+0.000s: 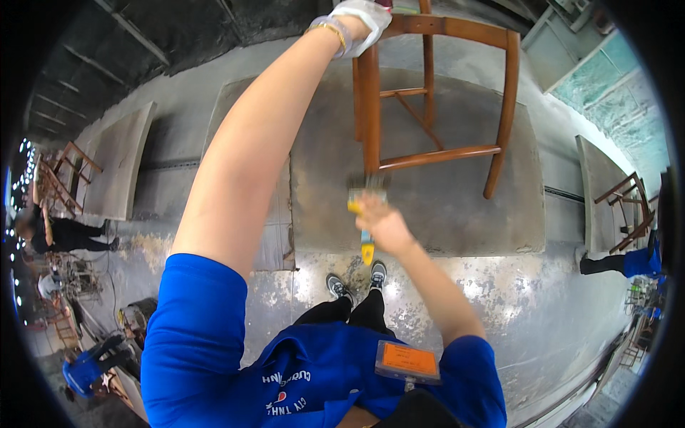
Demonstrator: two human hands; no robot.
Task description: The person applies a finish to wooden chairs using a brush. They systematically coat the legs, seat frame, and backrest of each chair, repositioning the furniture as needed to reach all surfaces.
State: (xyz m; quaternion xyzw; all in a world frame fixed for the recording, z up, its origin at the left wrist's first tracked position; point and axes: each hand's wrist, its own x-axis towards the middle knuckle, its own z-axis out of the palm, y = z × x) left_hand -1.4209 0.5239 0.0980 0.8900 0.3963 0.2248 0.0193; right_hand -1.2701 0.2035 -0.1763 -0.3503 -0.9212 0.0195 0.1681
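Note:
A brown wooden chair frame (441, 154) stands tilted over the wide grey board in front of me. My left hand (365, 23), in a white glove, reaches far up and is closed on the frame's upper part; its fingertips are partly cut off by the picture's top edge. In my bare right hand (385, 222) is a flat paintbrush (367, 252) with a yellow and blue handle, gripped near the ferrule. The brush's dark bristles, blurred by motion, are at the lower end of the nearest chair leg; whether they touch it I cannot tell.
Beneath the frame lies the grey board (328, 221). Other boards with chair frames stand at the left (125, 167) and right (598, 189). A person in dark clothes (68, 230) is at the far left, and blue-sleeved people work at lower left and right.

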